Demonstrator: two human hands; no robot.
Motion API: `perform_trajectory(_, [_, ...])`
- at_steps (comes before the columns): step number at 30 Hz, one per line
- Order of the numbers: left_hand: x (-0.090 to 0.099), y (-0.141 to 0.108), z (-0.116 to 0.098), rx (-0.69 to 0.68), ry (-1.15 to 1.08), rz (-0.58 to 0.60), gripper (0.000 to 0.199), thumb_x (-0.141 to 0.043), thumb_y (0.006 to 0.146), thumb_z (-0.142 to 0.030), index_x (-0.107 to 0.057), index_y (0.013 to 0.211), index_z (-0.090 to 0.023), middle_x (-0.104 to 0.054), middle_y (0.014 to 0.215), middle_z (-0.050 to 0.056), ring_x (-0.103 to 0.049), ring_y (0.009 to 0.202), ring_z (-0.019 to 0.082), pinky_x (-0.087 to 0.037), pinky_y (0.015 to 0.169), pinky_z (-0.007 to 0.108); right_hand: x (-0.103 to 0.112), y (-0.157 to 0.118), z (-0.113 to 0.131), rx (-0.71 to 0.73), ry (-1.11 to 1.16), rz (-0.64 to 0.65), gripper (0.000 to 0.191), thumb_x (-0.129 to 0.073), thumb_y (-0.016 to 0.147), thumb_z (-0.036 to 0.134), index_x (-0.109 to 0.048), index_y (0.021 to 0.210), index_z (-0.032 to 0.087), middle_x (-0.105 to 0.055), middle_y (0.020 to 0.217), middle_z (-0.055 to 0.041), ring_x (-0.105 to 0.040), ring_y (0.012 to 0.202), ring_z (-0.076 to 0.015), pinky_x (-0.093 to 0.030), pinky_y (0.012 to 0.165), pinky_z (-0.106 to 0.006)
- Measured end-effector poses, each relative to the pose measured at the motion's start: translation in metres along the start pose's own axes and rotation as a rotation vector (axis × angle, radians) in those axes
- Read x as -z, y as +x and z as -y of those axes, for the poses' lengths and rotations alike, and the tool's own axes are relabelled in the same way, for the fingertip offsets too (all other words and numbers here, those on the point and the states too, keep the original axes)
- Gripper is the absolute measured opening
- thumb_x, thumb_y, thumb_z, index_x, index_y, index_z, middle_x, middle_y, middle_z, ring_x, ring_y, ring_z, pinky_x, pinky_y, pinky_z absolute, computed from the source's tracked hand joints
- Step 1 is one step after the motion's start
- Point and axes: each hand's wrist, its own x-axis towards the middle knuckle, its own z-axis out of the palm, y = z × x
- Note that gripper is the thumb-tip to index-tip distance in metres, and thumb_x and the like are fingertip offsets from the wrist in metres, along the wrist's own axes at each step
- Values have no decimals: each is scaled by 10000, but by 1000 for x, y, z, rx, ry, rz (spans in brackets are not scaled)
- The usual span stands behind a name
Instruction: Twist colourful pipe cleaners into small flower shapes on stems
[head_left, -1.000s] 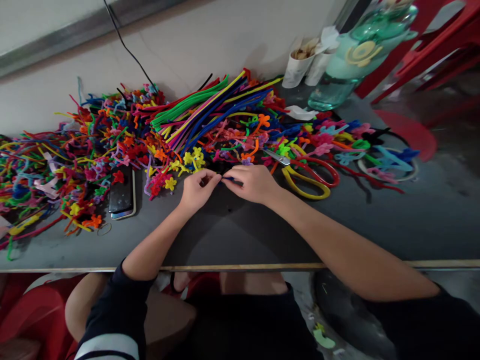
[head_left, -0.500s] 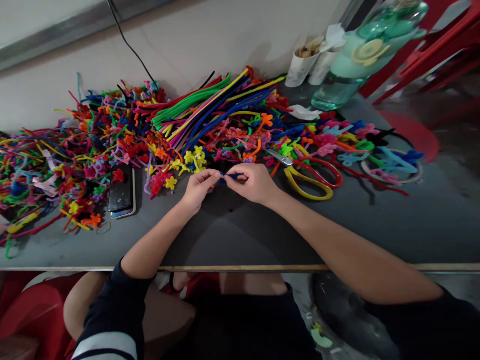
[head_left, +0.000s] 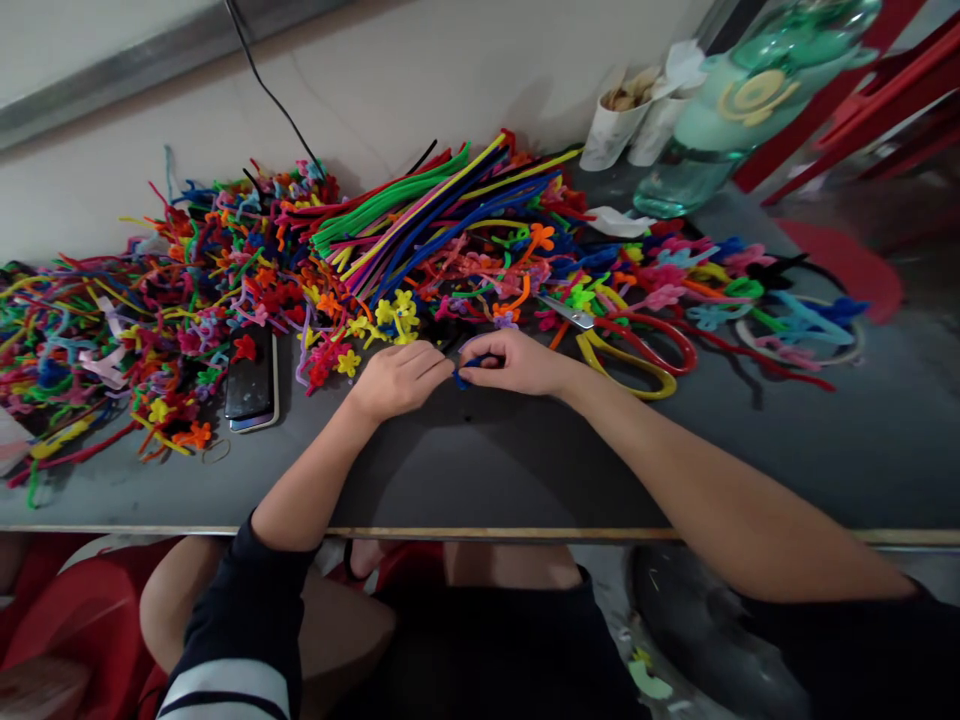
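A short dark blue pipe cleaner (head_left: 463, 380), bent into a small shape, is held above the table between my two hands. My right hand (head_left: 525, 362) pinches it between thumb and fingers, and part of it shows inside the curl of the fingers. My left hand (head_left: 399, 380) is closed with its back to me, fingertips meeting the blue piece at its left side; its thumb is hidden. Just beyond my hands lie yellow pipe-cleaner flowers (head_left: 397, 315). Scissors (head_left: 630, 345) with red and yellow handles rest right of my right hand.
Loose pipe-cleaner pieces (head_left: 202, 290) are heaped along the wall, with a bundle of uncut pipe cleaners (head_left: 442, 220) on top. A phone (head_left: 251, 385) lies left. Paper cups (head_left: 611, 130) and a green glass bottle (head_left: 697, 160) stand back right. The grey table (head_left: 480, 470) ends near my lap.
My left hand has rolled over, from fingertips pinching in sight to its back facing me. The blue pipe cleaner now shows more below my right fingers. The view has shifted slightly.
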Motion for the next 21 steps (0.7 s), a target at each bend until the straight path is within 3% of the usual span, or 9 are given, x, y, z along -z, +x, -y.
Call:
perform_trajectory(2, [-5,4,-7,76,-30,59,227,-444,918,-205,-648,828,-161,-658,741,52,-604,728,150,-431,612,262,-1,-3,2,31,-204,-62,218,-587,743,374,-628,714,161,-578,653,-6,-458,576,-95,-339,546,-229])
perform_trajectory(5, [-15,8,-15,295,-140,101,195,-491,861,-209,-643,751,-153,-644,694,52,-589,679,157,-413,576,264,-7,-6,6,119,-573,-175,142,-569,749,287,-644,724,168,-648,726,-28,-534,645,-124,-312,558,-244])
perform_trajectory(9, [-23,10,-18,622,-351,85,165,-526,843,-198,-658,750,-167,-655,690,26,-585,645,130,-417,584,243,-15,-9,9,142,-903,-325,228,-497,823,293,-664,735,165,-692,743,-51,-569,618,-142,-269,529,-269])
perform_trajectory(11, [-23,10,-18,701,-435,31,171,-531,867,-221,-678,792,-178,-673,724,23,-597,670,125,-437,620,244,-17,-9,7,123,-906,-392,251,-482,841,303,-671,747,167,-695,731,-51,-590,622,-147,-289,525,-264])
perform_trajectory(14, [-23,10,-16,739,-514,-57,158,-562,876,-259,-694,824,-188,-688,764,30,-609,718,129,-461,667,255,-16,-8,3,88,-741,-453,226,-509,837,312,-675,766,176,-707,771,-47,-629,668,-148,-356,536,-244])
perform_trajectory(18, [-23,10,-15,779,-603,-126,167,-589,861,-289,-691,788,-178,-673,731,29,-588,675,119,-440,607,238,-16,-6,2,61,-448,-443,173,-559,809,313,-675,774,189,-710,809,-43,-654,708,-153,-450,591,-239])
perform_trajectory(21, [-25,11,-16,840,-622,-133,166,-602,849,-284,-694,762,-176,-674,719,24,-580,656,116,-434,598,235,-18,-3,2,5,-418,-481,156,-578,794,303,-675,753,188,-706,782,-48,-653,693,-168,-465,604,-260])
